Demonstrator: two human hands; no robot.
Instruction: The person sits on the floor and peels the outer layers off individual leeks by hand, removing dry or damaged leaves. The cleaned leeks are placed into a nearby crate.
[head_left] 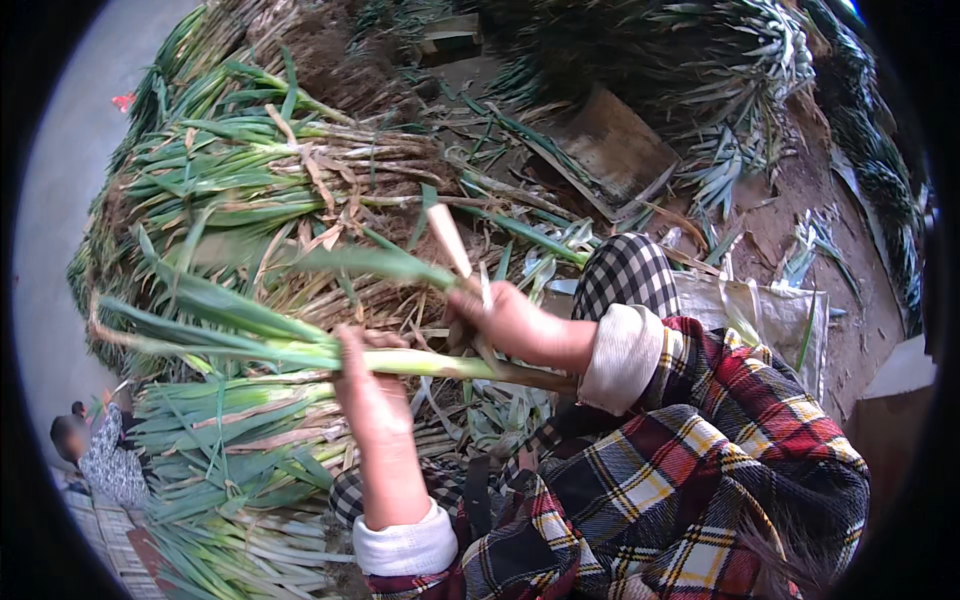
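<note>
My left hand is closed around a large green onion, just where its leaves fan out to the left. The pale shaft runs right from this grip, browning toward its end beneath my right wrist. Just above the shaft, my right hand has its fingers curled on a loose green leaf, smeared by motion. A dry pale strip sticks up beside those fingers. Under and left of both hands lie piled green onions, their leaves pointing left.
More onion bundles are heaped at the upper left. A flat brown board lies among leaf scraps, with a further heap beyond. A pale sack is right of my checkered knee. Another person is at the far left.
</note>
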